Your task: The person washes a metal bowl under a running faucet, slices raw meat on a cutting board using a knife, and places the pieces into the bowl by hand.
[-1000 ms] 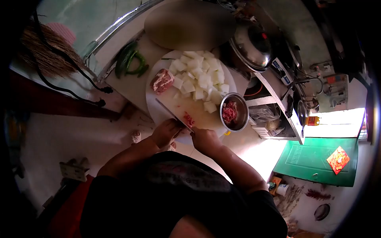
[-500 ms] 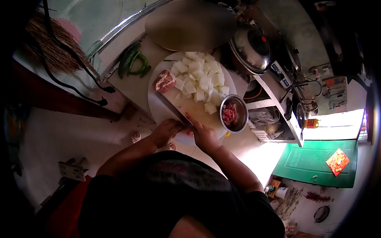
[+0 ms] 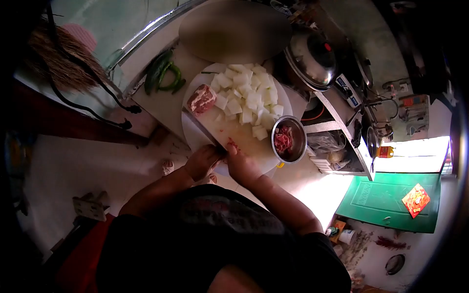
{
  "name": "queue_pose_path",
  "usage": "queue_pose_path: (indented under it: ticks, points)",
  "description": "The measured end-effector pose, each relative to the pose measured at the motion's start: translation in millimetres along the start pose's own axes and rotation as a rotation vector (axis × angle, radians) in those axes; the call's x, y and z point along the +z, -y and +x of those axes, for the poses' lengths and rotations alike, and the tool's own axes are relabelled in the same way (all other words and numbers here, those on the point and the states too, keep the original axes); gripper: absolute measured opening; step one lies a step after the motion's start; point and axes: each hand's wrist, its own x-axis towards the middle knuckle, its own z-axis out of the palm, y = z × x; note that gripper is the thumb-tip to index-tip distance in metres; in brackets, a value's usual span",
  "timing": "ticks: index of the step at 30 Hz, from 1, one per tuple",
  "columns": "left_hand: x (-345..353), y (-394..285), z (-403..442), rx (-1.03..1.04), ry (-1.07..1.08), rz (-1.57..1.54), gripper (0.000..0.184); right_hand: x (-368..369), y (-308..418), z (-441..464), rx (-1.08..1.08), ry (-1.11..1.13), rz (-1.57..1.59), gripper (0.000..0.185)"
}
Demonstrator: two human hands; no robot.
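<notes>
My right hand (image 3: 244, 168) is wrapped around the handle of a kitchen knife (image 3: 201, 128). The blade points away to the upper left across a round white cutting board (image 3: 198, 139). Close against the knife near its handle is my left hand (image 3: 202, 162), fingers curled; whatever lies under them is hidden. Small red meat scraps (image 3: 233, 143) lie beside the right hand. A chunk of raw meat (image 3: 202, 99) rests by the blade's far end. White vegetable chunks (image 3: 249, 93) are heaped over the far half of the board. At its right edge, a metal bowl (image 3: 302, 152) contains cut meat (image 3: 283, 140).
Green peppers (image 3: 163, 73) lie left of the board on the counter (image 3: 156, 107). Behind it is a large round blurred shape (image 3: 234, 31). A lidded pot (image 3: 310, 58) stands at the back right, above a shelf unit (image 3: 344, 127). Black cables (image 3: 93, 110) hang at left.
My right hand and the knife have shifted a little left and toward me, and the hands are closer together. The meat scraps beside the right hand show more clearly.
</notes>
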Motion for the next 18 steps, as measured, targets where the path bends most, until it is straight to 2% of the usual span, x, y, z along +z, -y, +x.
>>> queue_pose_path:
  ticks: [1, 3, 4, 8, 11, 13, 18]
  points:
    - [1.0, -0.6, -0.3, -0.026, -0.031, -0.006, 0.034, -1.5, -2.2, -2.5, -0.001, -0.005, -0.002, 0.033]
    - [-1.7, -1.0, 1.2, -0.009, -0.036, -0.013, 0.033, -8.0, -11.6, -7.9, -0.072, -0.177, 0.057, 0.030]
    - [-3.1, -2.6, 0.3, -0.001, -0.033, -0.028, 0.032, -18.9, -8.2, -12.8, 0.012, -0.066, 0.116, 0.027]
    - [10.8, 1.9, -5.6, -0.006, -0.149, 0.000, 0.029, -32.0, -2.0, -30.4, 0.037, 0.017, 0.069, 0.024]
    - [1.8, 2.2, -2.2, -0.017, -0.066, -0.046, 0.028, -19.0, 1.9, -25.0, 0.016, 0.019, 0.050, 0.023]
    - [-0.9, 1.4, 0.9, 0.000, -0.076, -0.003, 0.029, -1.8, 1.8, -11.0, -0.116, -0.139, -0.078, 0.023]
    - [1.2, 3.0, -8.4, -0.037, -0.031, -0.004, 0.030, -2.5, 4.1, 4.7, -0.141, -0.153, -0.094, 0.026]
